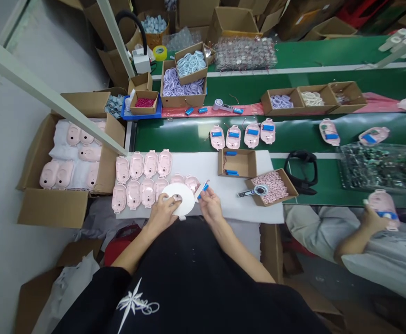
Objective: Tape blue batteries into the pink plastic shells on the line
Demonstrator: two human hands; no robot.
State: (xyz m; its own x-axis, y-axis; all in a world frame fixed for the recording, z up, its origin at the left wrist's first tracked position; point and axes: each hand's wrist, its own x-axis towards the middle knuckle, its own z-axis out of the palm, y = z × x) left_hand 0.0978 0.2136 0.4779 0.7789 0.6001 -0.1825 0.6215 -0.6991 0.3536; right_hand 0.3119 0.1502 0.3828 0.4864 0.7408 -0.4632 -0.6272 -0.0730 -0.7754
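My left hand [163, 212] is closed on a flat white roll of tape [186, 204], its fingers at the hole in the middle. Between the fingertips of my right hand [210, 204] is a blue cylindrical battery [204, 189], close to the roll's right edge. A pale strip shows beside the battery; whether it is joined to the roll I cannot tell. Pink plastic shells [133, 194] lie in two rows on a white sheet [237, 211], some partly hidden behind the roll. Right of the sheet's middle, a small cardboard box [246, 164] holds a few blue batteries.
A box of small pink parts [275, 188] has a handheld tool across it. Pink shells with batteries [233, 137] sit on the green belt [182, 134]. An open carton [100, 178] of shells stands left. At right, a co-worker's hand [371, 220] holds a pink shell.
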